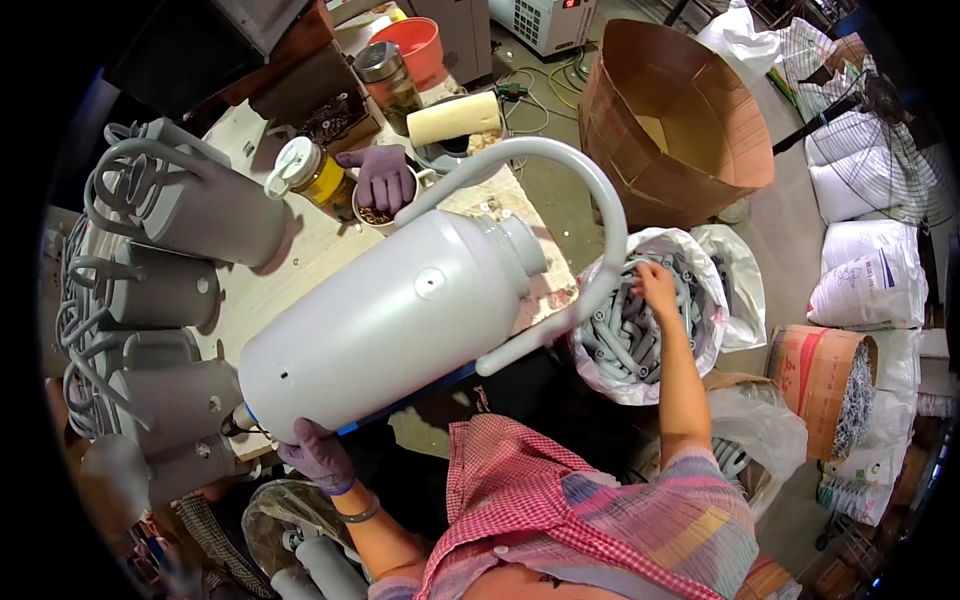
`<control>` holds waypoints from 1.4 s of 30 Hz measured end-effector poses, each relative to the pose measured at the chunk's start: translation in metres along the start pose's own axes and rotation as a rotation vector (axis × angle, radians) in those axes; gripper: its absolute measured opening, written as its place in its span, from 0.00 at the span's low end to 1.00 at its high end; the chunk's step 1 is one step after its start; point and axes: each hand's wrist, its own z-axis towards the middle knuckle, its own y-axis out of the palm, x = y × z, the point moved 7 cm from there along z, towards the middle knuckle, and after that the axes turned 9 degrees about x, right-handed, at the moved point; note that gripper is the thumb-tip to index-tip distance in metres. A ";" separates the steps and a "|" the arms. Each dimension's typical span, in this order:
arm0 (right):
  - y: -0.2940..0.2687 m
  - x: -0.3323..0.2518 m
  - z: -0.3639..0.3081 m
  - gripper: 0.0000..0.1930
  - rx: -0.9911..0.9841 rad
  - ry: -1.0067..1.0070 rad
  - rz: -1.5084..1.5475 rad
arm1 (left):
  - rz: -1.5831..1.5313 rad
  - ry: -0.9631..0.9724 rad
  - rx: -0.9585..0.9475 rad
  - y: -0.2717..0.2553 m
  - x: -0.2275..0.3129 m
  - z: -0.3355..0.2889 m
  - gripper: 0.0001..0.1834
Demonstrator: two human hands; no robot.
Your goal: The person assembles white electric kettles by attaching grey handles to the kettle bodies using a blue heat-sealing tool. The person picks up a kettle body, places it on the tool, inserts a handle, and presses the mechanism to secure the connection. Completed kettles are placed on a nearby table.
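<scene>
A large grey thermos shell (370, 310) with a big looped handle (610, 215) lies slantwise before me, its neck to the upper right. My left hand (320, 458), in a purple glove, grips the lower left end of the shell with its fingers closed around the edge. Bare, my right hand (655, 287) reaches into a white sack (715, 325) on the right, which is full of curved grey handles (625, 335). Its fingers are curled onto a handle near the top of the pile; their tips are partly hidden.
More grey thermos shells (215, 205) stand at the table's left. Near the table's far side are a purple glove (385, 180) on a bowl, a lidded jar (325, 180), a glass jar (388, 85) and a red bowl (415, 50). A big cardboard box (640, 150) stands beyond the sack.
</scene>
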 end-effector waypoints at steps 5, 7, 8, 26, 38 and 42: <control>0.026 0.132 0.059 0.11 -0.039 0.311 0.109 | 0.073 0.057 -0.059 0.016 0.027 0.000 0.36; 0.056 0.162 0.099 0.07 -0.067 0.500 0.587 | -0.043 -0.001 -0.086 0.012 0.016 0.002 0.32; 0.070 0.163 0.104 0.10 0.084 0.478 0.442 | -0.017 0.015 -0.075 0.010 0.018 0.000 0.33; -0.059 -0.122 -0.199 0.26 -0.101 -0.964 -0.044 | 0.074 0.197 -0.044 -0.003 0.011 0.015 0.30; -0.190 -0.069 -0.117 0.19 0.060 -0.354 -0.411 | 0.031 0.077 -0.095 0.010 0.006 0.005 0.23; -0.225 -0.116 -0.127 0.16 -0.121 -0.172 0.022 | -0.022 0.138 -0.079 0.018 0.027 -0.003 0.20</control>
